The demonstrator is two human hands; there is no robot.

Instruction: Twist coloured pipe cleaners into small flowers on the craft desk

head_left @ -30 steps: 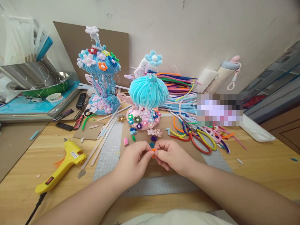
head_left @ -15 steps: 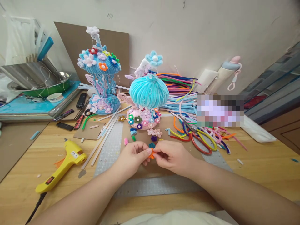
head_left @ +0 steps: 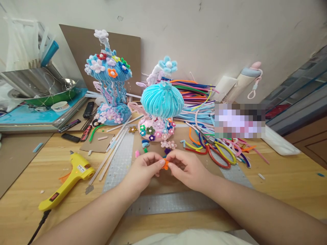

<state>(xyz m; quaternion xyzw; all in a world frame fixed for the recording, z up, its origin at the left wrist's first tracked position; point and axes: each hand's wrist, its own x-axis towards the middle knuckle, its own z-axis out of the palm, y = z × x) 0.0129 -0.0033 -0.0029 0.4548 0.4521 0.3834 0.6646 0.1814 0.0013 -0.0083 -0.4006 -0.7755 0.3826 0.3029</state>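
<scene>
Between my hands is a small orange pipe-cleaner flower (head_left: 166, 164). My left hand (head_left: 146, 168) pinches its left side with thumb and forefinger. On its right side, my right hand (head_left: 187, 168) grips it the same way. Just beyond my fingers lie a dark purple flower (head_left: 167, 150) and pink flowers (head_left: 171, 144) on a brown cardboard sheet (head_left: 204, 161). Behind them stands a turquoise jellyfish figure (head_left: 162, 100) on a pink base dotted with small flowers. A second, blue jellyfish figure (head_left: 108, 69) with colourful flowers stands to the left.
A yellow glue gun (head_left: 68, 180) lies at the left, near clear glue sticks (head_left: 113, 153). Red-and-yellow-handled scissors (head_left: 218, 156) rest among pipe-cleaner pieces at the right. Bundles of pipe cleaners (head_left: 196, 110) lie at the back. A grey cutting mat (head_left: 173, 203) is under the cardboard.
The orange flower has turned and moved slightly up between my fingers, showing more of its petals. My right fingers have shifted their hold on it.
</scene>
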